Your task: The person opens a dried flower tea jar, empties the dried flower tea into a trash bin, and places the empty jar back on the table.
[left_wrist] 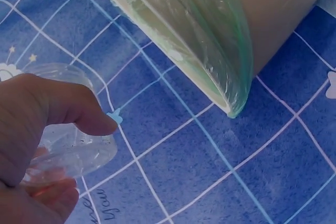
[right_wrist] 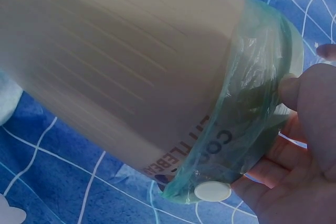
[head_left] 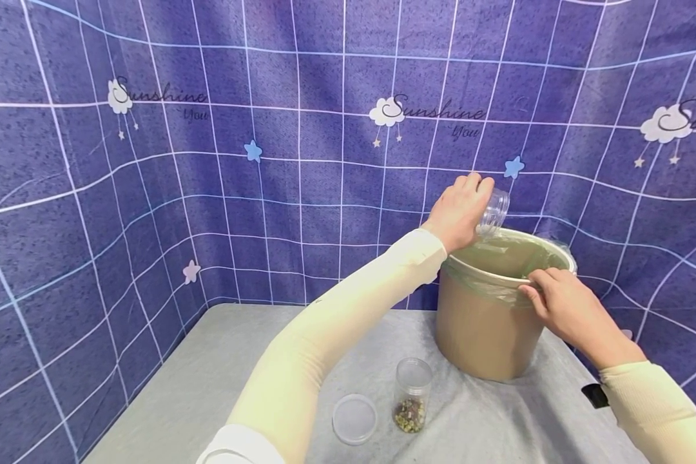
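Note:
My left hand (head_left: 461, 209) holds a clear plastic jar (head_left: 495, 209) tilted at the back rim of a beige trash bin (head_left: 487, 328). Thumb and fingers wrap round the jar in the left wrist view, where a few dark specks show on its clear wall (left_wrist: 86, 153). A thin green bag (right_wrist: 252, 82) lines the bin and folds over its rim. At the near right side of that rim, my right hand (head_left: 568, 299) grips the edge, thumb on the outside over the bag. The bin leans slightly on the table.
On the grey cloth-covered table (head_left: 220, 374) stands a second clear jar (head_left: 412, 393), partly filled with small yellow-green and brown dried pieces. Beside it lies a round clear lid (head_left: 354, 419). A blue gridded curtain (head_left: 301, 161) closes off the back and sides.

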A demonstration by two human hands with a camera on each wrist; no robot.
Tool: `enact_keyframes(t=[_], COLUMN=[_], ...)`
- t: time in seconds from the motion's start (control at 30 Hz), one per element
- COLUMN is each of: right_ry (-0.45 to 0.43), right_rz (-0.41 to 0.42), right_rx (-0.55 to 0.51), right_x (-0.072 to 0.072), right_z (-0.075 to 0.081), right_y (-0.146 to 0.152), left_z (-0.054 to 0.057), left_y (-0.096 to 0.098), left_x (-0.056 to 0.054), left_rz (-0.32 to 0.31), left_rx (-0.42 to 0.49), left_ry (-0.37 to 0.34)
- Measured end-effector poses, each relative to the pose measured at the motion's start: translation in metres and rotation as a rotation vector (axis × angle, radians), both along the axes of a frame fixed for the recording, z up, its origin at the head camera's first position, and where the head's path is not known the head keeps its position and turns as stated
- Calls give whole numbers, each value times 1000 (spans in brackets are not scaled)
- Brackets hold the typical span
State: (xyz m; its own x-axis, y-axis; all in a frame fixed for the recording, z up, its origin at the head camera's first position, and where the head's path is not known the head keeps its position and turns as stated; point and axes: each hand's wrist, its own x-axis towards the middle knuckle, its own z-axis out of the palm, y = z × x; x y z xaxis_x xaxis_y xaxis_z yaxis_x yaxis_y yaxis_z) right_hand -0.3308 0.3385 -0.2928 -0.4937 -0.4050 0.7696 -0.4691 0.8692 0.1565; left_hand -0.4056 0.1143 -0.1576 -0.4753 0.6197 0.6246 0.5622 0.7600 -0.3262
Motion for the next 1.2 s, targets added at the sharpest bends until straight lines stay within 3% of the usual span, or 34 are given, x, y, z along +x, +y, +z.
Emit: enact_keyframes(t=[0.17,0.53,0.93,1.2], right_ry=[-4,-16,-2,-9], right_rz=[0,-17,7,-3], right_rx=[5,2,15,9], right_x=[2,0,-1,0], right_z=[1,2,2,2], right_y=[-1,0,0,0], left_z=[0,2,-8,-18], left_y=[-4,-6,-9,-11], left_x=[0,7,16,19], left_rz=[9,-13,2,2], left_rx=[94,214,421,485], left_ry=[-26,-100,-283,-330])
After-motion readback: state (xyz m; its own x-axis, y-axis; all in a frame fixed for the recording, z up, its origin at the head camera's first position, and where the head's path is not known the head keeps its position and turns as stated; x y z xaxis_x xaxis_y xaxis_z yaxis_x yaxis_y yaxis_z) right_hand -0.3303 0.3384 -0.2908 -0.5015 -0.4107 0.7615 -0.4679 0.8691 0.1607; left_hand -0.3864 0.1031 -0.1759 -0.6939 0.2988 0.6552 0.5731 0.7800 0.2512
